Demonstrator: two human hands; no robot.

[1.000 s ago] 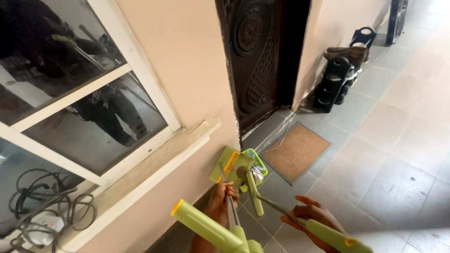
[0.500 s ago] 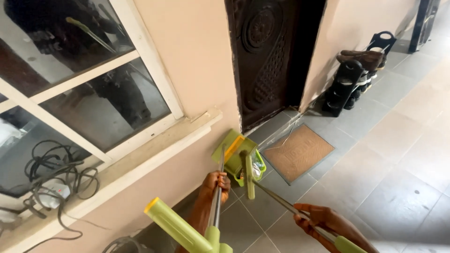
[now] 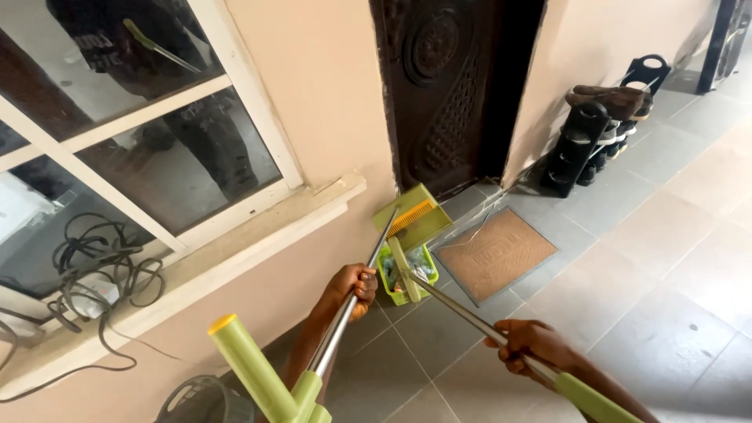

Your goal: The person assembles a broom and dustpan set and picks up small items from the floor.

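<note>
At the far left, a tangle of black cables lies on the window ledge, behind the white-framed window. Below the ledge, at the bottom edge of the view, the rim of a dark bin shows.

A green grip with a yellow cap rises near the bottom edge. From it a metal pole runs up and to the right to a green dustpan, which is tilted, its orange comb uppermost, just above the floor by the door's foot. The left hand comes up from below with the forearm almost vertical, its fingers clenched round that pole about midway along, thumb side toward the dustpan.

A second pole slants from the lower right up to a green broom head, which rests over the dustpan's tray, where small bits of litter show. The right hand reaches in from the lower right corner, wrist low, knuckles up, fingers wrapped round this pole just above its green grip.

To the right of the dustpan a brown mat lies on the grey tiled floor before the dark carved door. Further right, by the wall, a black shoe rack holds shoes.
</note>
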